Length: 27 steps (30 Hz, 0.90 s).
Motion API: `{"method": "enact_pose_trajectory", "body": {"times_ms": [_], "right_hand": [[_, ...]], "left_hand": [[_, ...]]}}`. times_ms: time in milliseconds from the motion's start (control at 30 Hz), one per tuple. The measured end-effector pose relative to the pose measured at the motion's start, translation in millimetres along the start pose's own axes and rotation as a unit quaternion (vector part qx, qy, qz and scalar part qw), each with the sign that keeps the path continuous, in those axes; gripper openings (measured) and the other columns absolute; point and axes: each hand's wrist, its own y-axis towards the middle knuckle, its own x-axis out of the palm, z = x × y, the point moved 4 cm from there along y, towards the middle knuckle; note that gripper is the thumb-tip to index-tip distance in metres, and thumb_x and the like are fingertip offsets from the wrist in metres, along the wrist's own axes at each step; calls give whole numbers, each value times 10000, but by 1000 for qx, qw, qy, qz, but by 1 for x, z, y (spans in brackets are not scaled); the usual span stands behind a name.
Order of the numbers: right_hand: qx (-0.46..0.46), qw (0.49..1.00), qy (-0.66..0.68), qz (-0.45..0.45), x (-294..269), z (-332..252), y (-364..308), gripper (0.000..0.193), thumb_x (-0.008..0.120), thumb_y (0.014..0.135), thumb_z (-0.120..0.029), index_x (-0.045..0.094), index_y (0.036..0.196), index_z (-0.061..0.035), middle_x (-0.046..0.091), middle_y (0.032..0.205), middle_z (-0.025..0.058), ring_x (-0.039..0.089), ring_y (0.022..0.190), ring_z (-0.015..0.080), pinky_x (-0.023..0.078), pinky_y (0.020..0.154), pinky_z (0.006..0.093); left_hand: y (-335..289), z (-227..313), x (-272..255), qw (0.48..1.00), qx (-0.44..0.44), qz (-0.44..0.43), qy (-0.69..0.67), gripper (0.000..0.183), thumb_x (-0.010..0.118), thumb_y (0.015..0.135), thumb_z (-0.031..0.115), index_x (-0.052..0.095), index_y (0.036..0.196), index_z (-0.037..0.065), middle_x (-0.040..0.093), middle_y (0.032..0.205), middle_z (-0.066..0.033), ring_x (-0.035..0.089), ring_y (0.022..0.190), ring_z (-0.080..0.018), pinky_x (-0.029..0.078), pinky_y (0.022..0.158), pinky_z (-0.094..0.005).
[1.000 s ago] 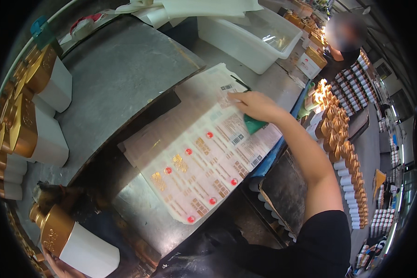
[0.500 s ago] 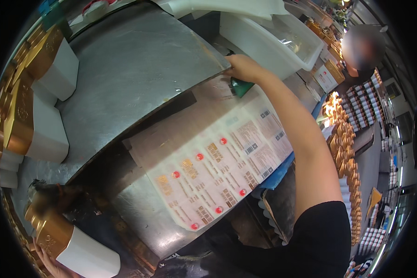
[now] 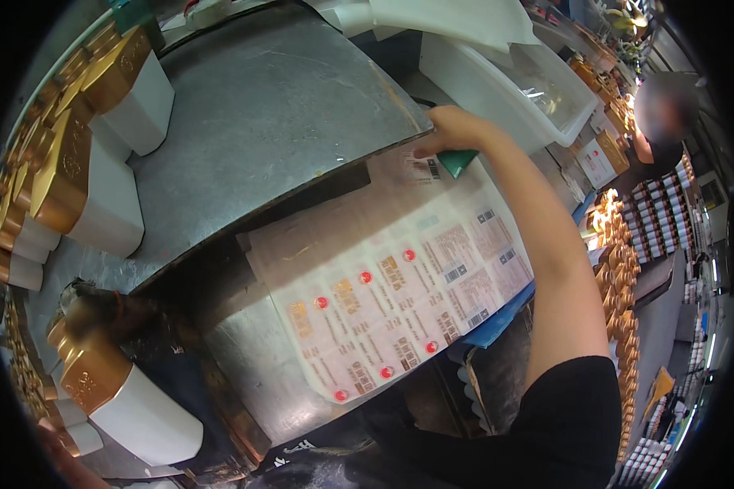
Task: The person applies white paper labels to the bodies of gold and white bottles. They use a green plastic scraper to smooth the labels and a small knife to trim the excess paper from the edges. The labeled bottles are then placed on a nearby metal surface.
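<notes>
At the far corner of a raised metal plate, my right hand [image 3: 458, 130] is closed, with a green flat piece [image 3: 457, 161] sticking out beneath its palm. Some of its fingers are hidden by the plate. Under that hand, a sheet of labels [image 3: 400, 285] with red dots, gold lettering and dark barcodes lies on a lower metal surface. My left hand [image 3: 61, 460] is a dim shape at the lower left rim, its fingers unclear. Closest to it stands a white jug-like bottle [image 3: 151, 420] with a broad gold shoulder and cap.
The raised metal plate [image 3: 285, 98] overhangs the sheet's far side. More gold-topped white bottles [image 3: 106, 196] line its left edge. Beyond the corner stands a white plastic tub [image 3: 497, 90]. Rows of gold caps [image 3: 616, 310] run along the right, where another person [image 3: 661, 147] is present.
My left hand's fingers showed against the gold-topped bottle before; now the hand is lower and blurred. The whole view has shifted slightly. My right hand stays at the plate's corner.
</notes>
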Motion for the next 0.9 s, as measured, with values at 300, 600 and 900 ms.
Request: {"method": "enact_pose_trajectory", "body": {"times_ms": [300,600,900], "right_hand": [[-128,939,-148,282,1,-42,-127,179,712,603,-122,692,779,-149,643,825,28,609,765,258,497,648,405],[-178,896,-225,337,-4,-73,-199,245,713,572,-137,637,798,-193,576,784,-60,528,698,196,437,484,312],[-175,897,-205,351,-10,-66,-203,302,734,523,-161,614,797,-205,564,783,-61,531,708,201,438,488,313]], "left_hand": [[87,109,132,922,278,-256,-83,384,516,833,-119,561,1198,-9,595,1140,-214,606,1018,-374,476,887,-373],[169,122,316,909,274,-315,-8,320,594,858,53,562,1175,22,577,1025,-212,593,974,-384,465,850,-421],[190,113,367,896,237,-334,173,624,815,618,55,507,1158,0,476,1272,-227,486,1214,-415,467,966,-449]]}}
